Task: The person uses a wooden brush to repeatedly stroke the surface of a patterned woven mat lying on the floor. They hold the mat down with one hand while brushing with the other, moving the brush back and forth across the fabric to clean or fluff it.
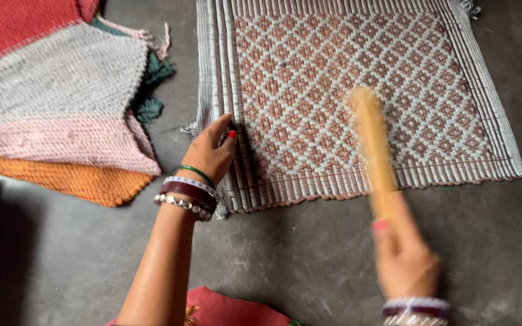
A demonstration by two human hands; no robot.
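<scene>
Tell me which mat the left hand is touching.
The diamond-patterned mat, lying flat and alone on the floor. The left hand presses its striped left edge; the plain red, grey, pink and orange mats lie stacked apart at left.

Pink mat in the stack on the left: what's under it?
Under the pink mat an orange mat sticks out at the lower edge, lying on the grey floor. A grey mat overlaps its top. Whatever else lies beneath is covered.

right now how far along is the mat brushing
Done: the diamond-patterned woven mat lies spread flat on the concrete floor. In hand: the left hand pins its edge while the right hand swings a blurred wooden brush over it. Left: how much remains unbrushed can't be judged.
</scene>
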